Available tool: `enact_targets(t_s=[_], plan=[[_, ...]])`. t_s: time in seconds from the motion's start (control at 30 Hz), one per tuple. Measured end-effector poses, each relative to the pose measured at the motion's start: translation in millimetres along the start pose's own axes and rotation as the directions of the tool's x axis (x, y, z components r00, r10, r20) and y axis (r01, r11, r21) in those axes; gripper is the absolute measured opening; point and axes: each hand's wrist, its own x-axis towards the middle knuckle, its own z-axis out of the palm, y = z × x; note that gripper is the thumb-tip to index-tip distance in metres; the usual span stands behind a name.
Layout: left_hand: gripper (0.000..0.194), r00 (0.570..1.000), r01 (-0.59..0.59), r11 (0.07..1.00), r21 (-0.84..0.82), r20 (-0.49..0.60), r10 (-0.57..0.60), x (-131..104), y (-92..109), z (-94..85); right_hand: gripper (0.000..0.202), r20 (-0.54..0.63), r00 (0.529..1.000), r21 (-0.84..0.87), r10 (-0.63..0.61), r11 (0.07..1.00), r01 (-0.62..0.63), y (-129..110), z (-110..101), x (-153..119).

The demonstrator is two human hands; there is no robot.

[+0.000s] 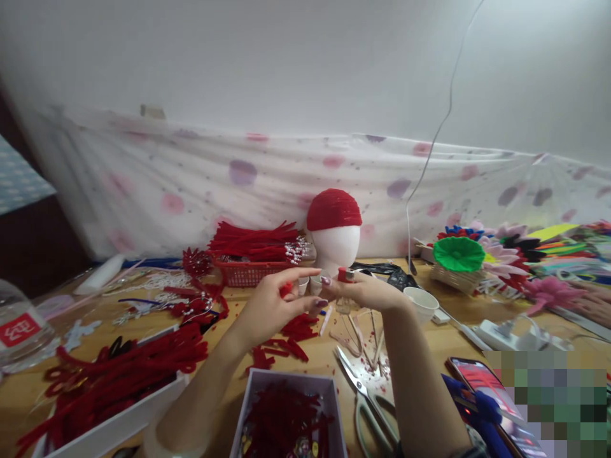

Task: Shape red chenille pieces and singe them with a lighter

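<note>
My left hand is raised over the middle of the table, thumb and index finger stretched to the right. A small red piece shows against its curled fingers; its exact kind is hard to make out. Facing it, my right hand grips a red lighter with a metal top. The fingertips of both hands come close together in front of small white cups. Behind them stands a white foam head with a red wrapped cap. Below lie red fuzzy strips and open-handled scissors.
A box of red scraps is nearest me. Red chenille stems fill a left tray and a red basket. At right are a white bowl, a green flower, a power strip, a phone and another person's hand.
</note>
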Motion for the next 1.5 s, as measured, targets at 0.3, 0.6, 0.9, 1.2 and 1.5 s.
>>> enact_targets(t_s=[0.3,0.6,0.9,1.2,1.5], plan=[[0.031,0.967,-0.198,0.938,0.283,-0.102,0.234,-5,1,-3.1,0.067,0.110,0.993,0.126,-0.045,0.992,0.031,-5,6,2],[0.040,0.976,0.057,0.970,0.236,-0.215,-0.005,14,-42,-24.2,0.033,-0.605,0.702,-0.439,0.375,0.578,-0.688,27,-36,-12],[0.058,0.989,0.135,0.936,0.326,0.009,-0.146,21,-74,-11.9,0.038,-0.490,0.756,-0.398,0.434,0.660,-0.637,21,-35,-22],[0.080,0.834,0.551,0.808,-0.210,0.142,-0.532,17,-39,-13.8,0.027,-0.536,0.844,-0.308,-0.029,0.937,-0.164,8,-11,5],[0.070,0.809,0.580,0.743,-0.334,0.338,-0.481,6,-16,-11.3,0.016,-0.335,0.916,-0.168,-0.221,0.971,0.173,-4,35,35]])
